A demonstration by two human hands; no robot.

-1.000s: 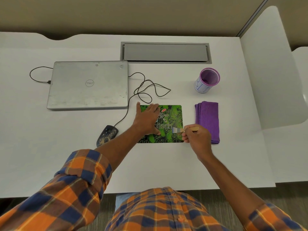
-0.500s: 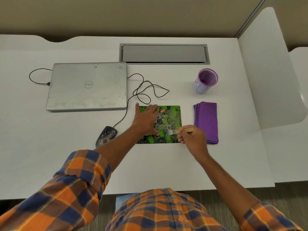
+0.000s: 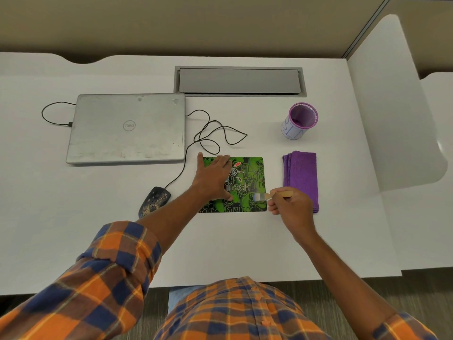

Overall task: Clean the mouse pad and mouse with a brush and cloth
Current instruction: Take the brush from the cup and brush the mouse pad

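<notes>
A green and black mouse pad lies flat on the white desk. My left hand presses flat on its left half, fingers spread. My right hand grips a small wooden-handled brush whose bristles rest on the pad's lower right part. A dirty black wired mouse sits left of the pad, off it. A folded purple cloth lies just right of the pad, partly behind my right hand.
A closed silver laptop sits at the back left, with the mouse cable looping beside it. A purple mesh cup stands behind the cloth. A grey cable hatch is set into the desk's rear. A white side panel rises on the right.
My right hand swept the brush a little leftward over the pad and back toward its right edge. My left hand has stayed pressed on the pad.
</notes>
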